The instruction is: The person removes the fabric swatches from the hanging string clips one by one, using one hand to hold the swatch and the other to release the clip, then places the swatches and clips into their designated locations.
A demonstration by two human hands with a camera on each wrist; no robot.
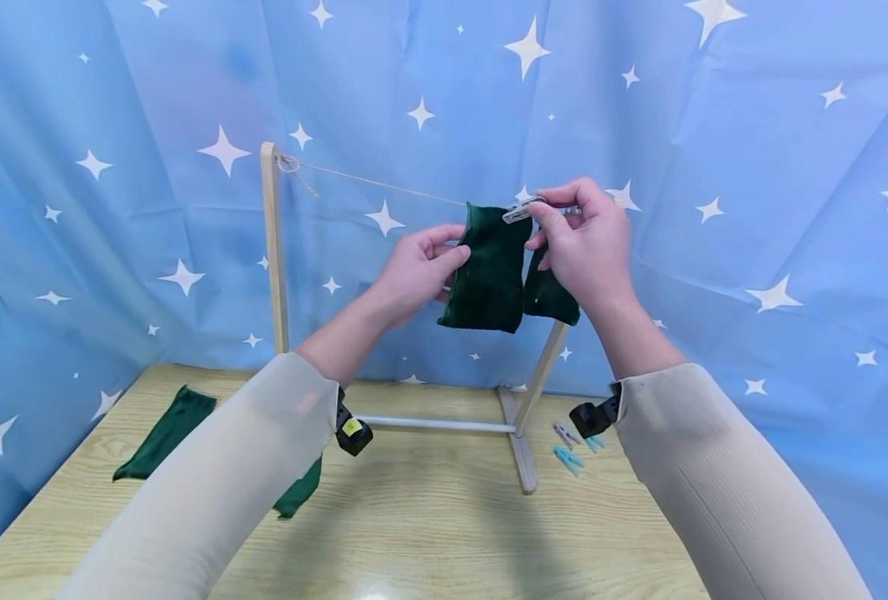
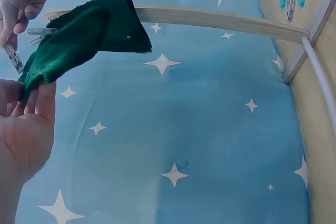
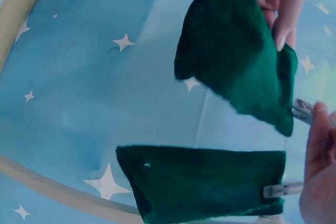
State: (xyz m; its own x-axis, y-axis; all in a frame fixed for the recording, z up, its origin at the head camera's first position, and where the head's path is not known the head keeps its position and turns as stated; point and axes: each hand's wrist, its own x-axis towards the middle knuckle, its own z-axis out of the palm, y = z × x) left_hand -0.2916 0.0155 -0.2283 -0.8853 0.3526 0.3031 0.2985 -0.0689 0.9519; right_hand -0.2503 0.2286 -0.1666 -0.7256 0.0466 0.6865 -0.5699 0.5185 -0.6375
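A dark green cloth point(image 1: 489, 275) hangs at a thin string point(image 1: 383, 182). Its left edge is pinched by my left hand point(image 1: 417, 271), thumb in front and fingers behind. At the top edge, my right hand point(image 1: 589, 237) pinches a grey clothespin point(image 1: 517, 212) between thumb and fingers. The pin's tip meets the cloth's upper right part; whether it bites the string too, I cannot tell. Just right hangs a second green cloth point(image 1: 550, 293), partly behind my right hand. Another grey clothespin point(image 3: 281, 190) clips that second cloth's top, as the right wrist view shows.
A wooden frame with a left post point(image 1: 274, 250), right post point(image 1: 543, 375) and white lower bar point(image 1: 436, 425) stands on the table point(image 1: 413, 517). Two more green cloths point(image 1: 169, 433) lie at left, one partly under my sleeve. Several loose clothespins point(image 1: 568, 460), blue and grey, lie at right.
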